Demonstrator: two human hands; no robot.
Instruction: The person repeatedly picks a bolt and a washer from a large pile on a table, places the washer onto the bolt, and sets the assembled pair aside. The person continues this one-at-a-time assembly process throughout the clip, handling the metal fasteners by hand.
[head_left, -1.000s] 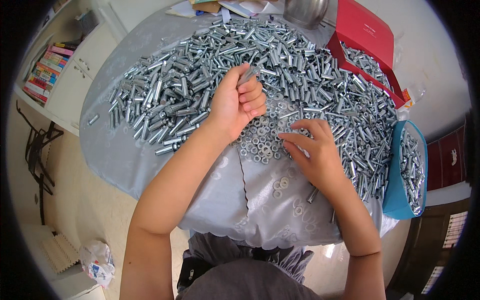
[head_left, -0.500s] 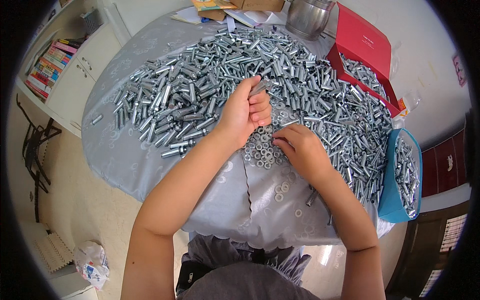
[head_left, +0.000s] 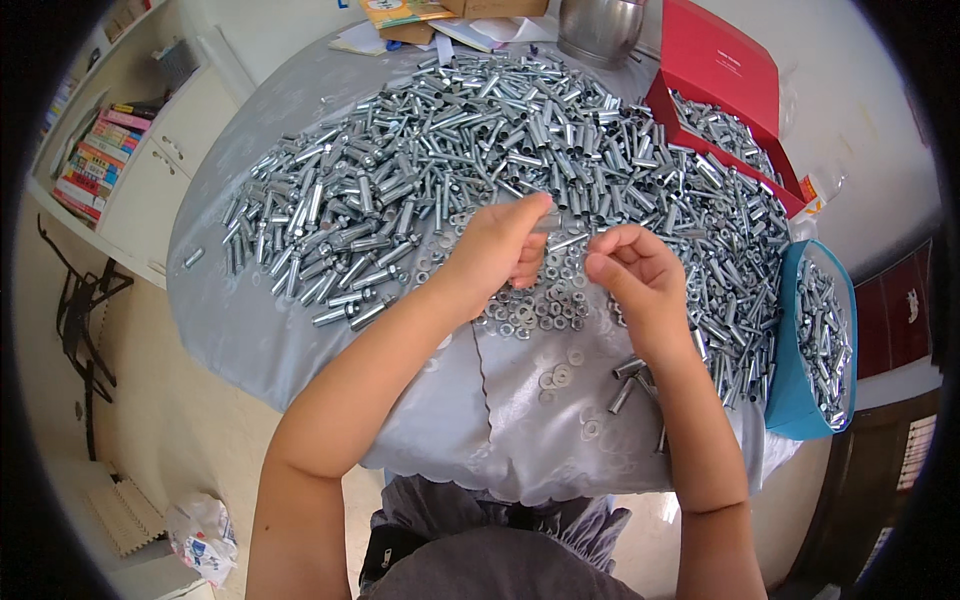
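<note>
My left hand (head_left: pixel 497 252) is closed over the middle of the table, its fingers wrapped round a shiny metal bolt sleeve (head_left: pixel 550 223) that shows past the thumb. Just right of it, my right hand (head_left: pixel 645 285) has thumb and forefinger curled together; whatever they pinch is too small to make out. Below and between the hands lies a cluster of nuts and washers (head_left: pixel 525 312). Several flat washers (head_left: pixel 555 377) are scattered nearer to me. A wide heap of metal sleeves and bolts (head_left: pixel 480 115) spreads behind, with thicker expansion bolts (head_left: pixel 345 215) at the left.
At the right stand an open red box (head_left: pixel 720 62) and a blue bin (head_left: pixel 785 345), both filled with metal parts. A metal pot (head_left: pixel 600 28), papers and a cardboard box sit at the far edge. The grey tablecloth (head_left: pixel 245 330) covers the round table; a bookshelf is at left.
My left hand has come down toward me with the sleeve. My right hand has lifted from the nuts and washers and moved right, its fingers now raised beside the left hand.
</note>
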